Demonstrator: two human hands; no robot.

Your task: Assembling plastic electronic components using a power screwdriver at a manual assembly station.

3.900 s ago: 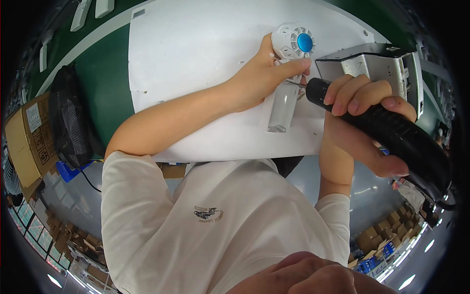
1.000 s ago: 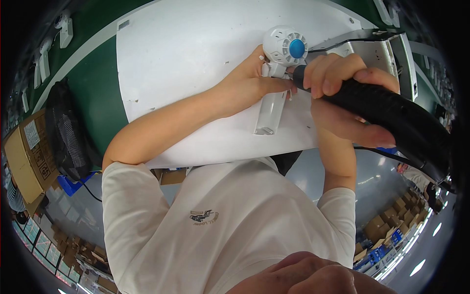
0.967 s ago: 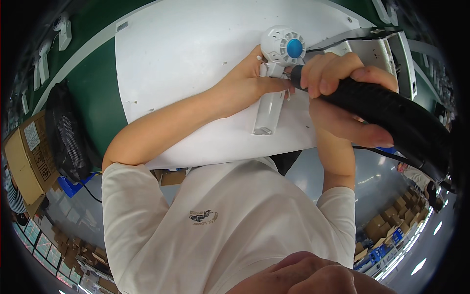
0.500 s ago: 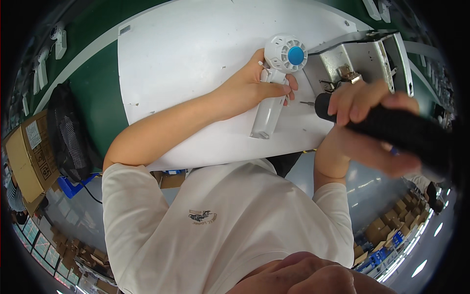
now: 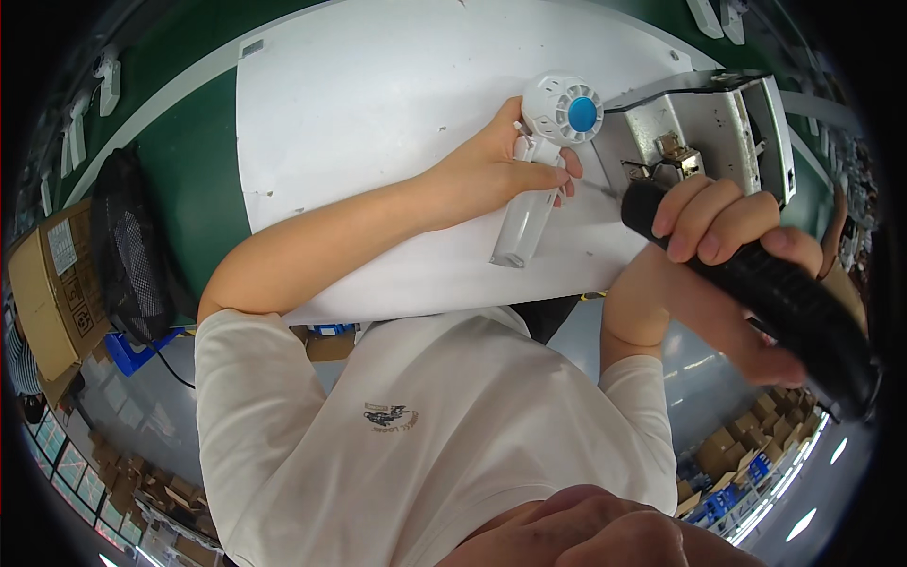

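My left hand (image 5: 499, 175) is closed around a white handheld fan (image 5: 553, 106), just below its round head. The fan has a blue disc at the middle of its grille, and its clear-looking handle (image 5: 523, 229) slants toward me over the white table. In my right hand (image 5: 723, 231) is a black electric screwdriver (image 5: 789, 298), gripped with the fingers wrapped over its body. Its tip end points left toward the fan's handle, and the thin bit (image 5: 605, 189) is blurred. Whether the bit touches the fan, I cannot tell.
Just beyond my right hand stands a metal housing (image 5: 713, 118) with an open front and a small mechanism inside. The white board (image 5: 350, 123) lies on a green surface. A black mesh bag (image 5: 132, 250) and a cardboard box (image 5: 57, 293) are at the left.
My right hand has tilted the screwdriver, its rear end swinging down and toward me. It was motion-blurred before and is sharper now. My left hand keeps its hold on the fan.
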